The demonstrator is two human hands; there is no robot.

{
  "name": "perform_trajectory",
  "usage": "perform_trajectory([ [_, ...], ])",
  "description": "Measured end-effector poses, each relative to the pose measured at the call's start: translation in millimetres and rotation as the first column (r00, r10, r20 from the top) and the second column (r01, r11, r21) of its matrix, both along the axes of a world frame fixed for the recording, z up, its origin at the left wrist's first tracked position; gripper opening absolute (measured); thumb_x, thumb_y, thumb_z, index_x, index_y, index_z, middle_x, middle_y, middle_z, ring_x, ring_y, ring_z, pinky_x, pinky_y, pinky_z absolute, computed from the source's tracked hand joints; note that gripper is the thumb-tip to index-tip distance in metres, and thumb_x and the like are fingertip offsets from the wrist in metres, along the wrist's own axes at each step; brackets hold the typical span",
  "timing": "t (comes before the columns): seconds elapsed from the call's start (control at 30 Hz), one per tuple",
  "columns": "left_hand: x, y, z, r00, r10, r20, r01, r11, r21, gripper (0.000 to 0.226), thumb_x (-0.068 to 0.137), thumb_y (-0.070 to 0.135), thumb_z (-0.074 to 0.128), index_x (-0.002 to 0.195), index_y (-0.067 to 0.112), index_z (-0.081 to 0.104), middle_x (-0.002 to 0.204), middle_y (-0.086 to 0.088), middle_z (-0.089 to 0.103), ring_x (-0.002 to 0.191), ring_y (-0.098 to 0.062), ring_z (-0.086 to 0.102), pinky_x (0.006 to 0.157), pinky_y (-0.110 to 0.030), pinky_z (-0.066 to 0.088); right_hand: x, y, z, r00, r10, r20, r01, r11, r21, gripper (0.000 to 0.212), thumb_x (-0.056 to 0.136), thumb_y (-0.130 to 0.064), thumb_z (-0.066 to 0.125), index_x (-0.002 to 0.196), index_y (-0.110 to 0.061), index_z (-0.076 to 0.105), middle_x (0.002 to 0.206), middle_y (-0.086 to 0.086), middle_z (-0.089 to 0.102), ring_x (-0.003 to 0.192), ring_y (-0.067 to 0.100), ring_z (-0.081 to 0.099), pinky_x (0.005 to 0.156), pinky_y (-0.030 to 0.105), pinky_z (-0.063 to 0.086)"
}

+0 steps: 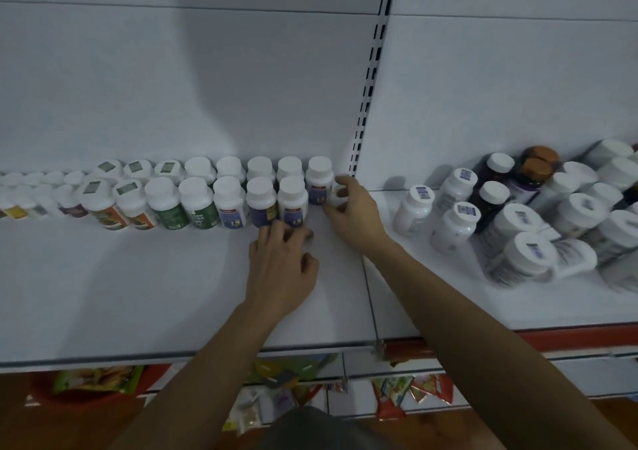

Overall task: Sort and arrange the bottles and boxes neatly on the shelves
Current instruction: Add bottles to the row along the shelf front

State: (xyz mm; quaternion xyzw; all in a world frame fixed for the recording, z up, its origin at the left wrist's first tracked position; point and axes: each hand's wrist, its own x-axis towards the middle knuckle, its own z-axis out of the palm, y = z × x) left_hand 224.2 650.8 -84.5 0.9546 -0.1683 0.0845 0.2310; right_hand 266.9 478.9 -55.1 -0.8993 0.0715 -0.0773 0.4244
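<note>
Two neat rows of white-capped bottles (193, 195) stand at the back of the left white shelf (138, 284). My left hand (281, 266) lies on the shelf with its fingertips against the base of a blue-labelled bottle (292, 202) in the front row. My right hand (352, 213) grips a small white bottle (336, 194) at the right end of the rows, beside another blue-labelled bottle (319, 182); most of that small bottle is hidden by my fingers.
A jumble of white-capped, dark and brown-capped bottles (518, 214) crowds the right shelf (448, 304), some tipped over. A slotted upright (367, 80) divides the two bays. Red shelf edging (569, 339) and colourful packets (407, 391) lie below.
</note>
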Motion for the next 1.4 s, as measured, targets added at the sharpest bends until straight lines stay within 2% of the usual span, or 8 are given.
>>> perform_trajectory([
  [0.17,3.5,-7.1,11.9,0.983,-0.103,-0.150,0.110,0.993,0.039,0.035,0.089,0.027,0.063,0.124,0.025,0.061,0.111,0.000,0.052,0.110,-0.024,0.050,0.086,-0.041,0.047,-53.4,-41.6,60.8,0.967,0.243,-0.073,-0.253,0.928,-0.274,0.041,0.099,-0.022,0.058,0.139,-0.017,0.055,0.116,0.003,0.069,0.086,0.014,0.061,0.085,0.026,0.048],
  [0.3,19.4,-59.5,40.3,0.875,-0.364,-0.319,0.320,0.930,-0.182,0.045,0.095,0.031,0.063,0.138,0.027,0.051,0.115,0.002,0.055,0.104,-0.016,0.057,0.087,-0.031,0.048,-88.3,-99.0,94.2,0.988,0.012,0.152,0.067,0.862,-0.502,0.025,0.098,-0.026,0.055,0.121,-0.021,0.064,0.100,0.000,0.070,0.084,0.019,0.062,0.077,0.039,0.053],
  [0.5,34.9,-157.2,33.3,0.856,-0.424,-0.296,0.221,0.817,-0.532,0.102,0.071,0.037,0.089,0.152,0.034,0.026,0.145,0.004,0.048,0.122,-0.017,0.054,0.100,-0.036,0.047,-92.5,-138.6,95.2,0.951,-0.221,-0.217,-0.055,0.569,-0.820,0.041,0.094,-0.057,0.052,0.119,-0.026,0.061,0.112,0.008,0.065,0.106,0.029,0.058,0.079,0.039,0.034],
  [0.7,28.7,-159.7,22.9,0.932,-0.283,-0.227,0.088,0.783,-0.616,0.079,0.068,0.029,0.087,0.130,0.037,0.040,0.107,0.012,0.065,0.094,-0.011,0.066,0.086,-0.042,0.056,-90.1,-163.8,91.9,0.980,-0.009,-0.197,-0.122,0.759,-0.639,0.042,0.088,-0.011,0.061,0.124,-0.032,0.057,0.101,-0.002,0.045,0.092,0.021,0.049,0.076,0.035,0.039],
  [0.83,18.6,-137.8,31.7,0.884,-0.345,-0.316,-0.002,0.673,-0.739,0.059,0.075,0.029,0.072,0.126,0.036,0.043,0.114,0.010,0.063,0.094,-0.007,0.066,0.084,-0.032,0.056,-87.8,-174.5,90.7,0.980,0.169,-0.108,-0.199,0.890,-0.411,0.042,0.084,0.003,0.059,0.114,-0.027,0.061,0.102,0.003,0.047,0.090,0.024,0.053,0.075,0.034,0.044],
  [1.1,-13.1,-117.8,48.5,0.731,-0.519,-0.443,-0.556,-0.078,-0.827,0.042,0.074,0.014,0.056,0.115,0.010,0.059,0.095,-0.014,0.068,0.078,-0.028,0.063,0.061,-0.032,0.044,-70.5,-159.8,83.5,0.951,0.279,0.134,-0.264,0.957,-0.116,0.008,0.099,-0.020,0.061,0.100,-0.027,0.057,0.087,-0.007,0.057,0.074,0.002,0.054,0.062,0.011,0.039],
  [1.27,-24.3,-100.0,43.5,0.752,-0.451,-0.480,-0.594,-0.151,-0.790,0.036,0.078,0.027,0.062,0.110,0.011,0.063,0.090,-0.009,0.066,0.077,-0.027,0.069,0.067,-0.037,0.050,-61.8,-141.3,68.6,0.924,0.340,0.175,-0.341,0.940,-0.027,0.019,0.099,-0.014,0.058,0.115,-0.024,0.055,0.105,-0.010,0.058,0.085,-0.001,0.055,0.071,0.008,0.040],
  [1.4,-28.4,-74.6,43.1,0.780,-0.398,-0.483,-0.565,-0.115,-0.817,0.045,0.081,0.031,0.063,0.119,0.008,0.060,0.094,-0.009,0.067,0.081,-0.026,0.070,0.062,-0.034,0.053,-49.8,-124.3,59.1,0.881,0.461,0.104,-0.395,0.839,-0.374,0.028,0.096,-0.011,0.057,0.120,-0.025,0.056,0.119,-0.008,0.055,0.101,0.013,0.048,0.081,0.027,0.040],
])
